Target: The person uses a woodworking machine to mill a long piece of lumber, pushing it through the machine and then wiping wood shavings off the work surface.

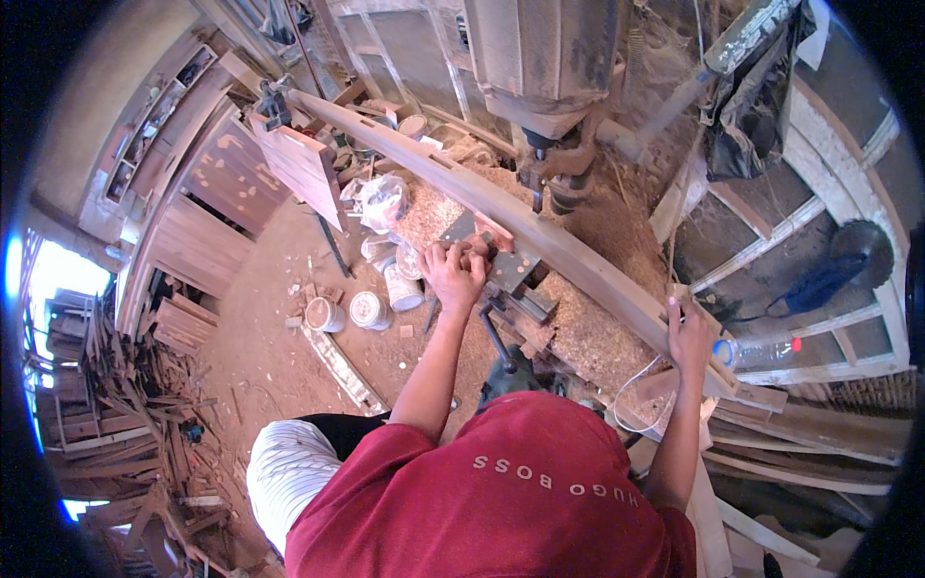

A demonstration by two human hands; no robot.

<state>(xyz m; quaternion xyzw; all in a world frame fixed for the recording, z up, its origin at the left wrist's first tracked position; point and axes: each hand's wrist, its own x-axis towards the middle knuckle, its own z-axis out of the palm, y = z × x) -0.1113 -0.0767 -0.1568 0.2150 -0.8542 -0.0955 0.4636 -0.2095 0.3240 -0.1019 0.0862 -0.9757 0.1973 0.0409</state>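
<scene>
Timber (578, 258), one long squared beam, slants over the bench (508, 273) in front of me, far end at upper left, near end at lower right. Scrap wood (135, 433) heaps the room's left side, then comes dusty brown floor (255, 356), and pale lattice frames (761, 217) stand at the right. The beam looks plain brown, with slot-like marks along its upper face toward the far end. Around it sit white buckets (370, 310), a clear plastic bag (385, 200) and loose shavings (429, 217); my left hand (453, 275) has its fingers curled by a reddish block (495, 231), what they close on hidden; a drill bit (538, 193) under the machine head (540, 67) crowds the beam's middle; my right hand (688, 332) lies on the beam near its near end, how tightly I cannot tell; beyond is a clear bottle (761, 353).
</scene>
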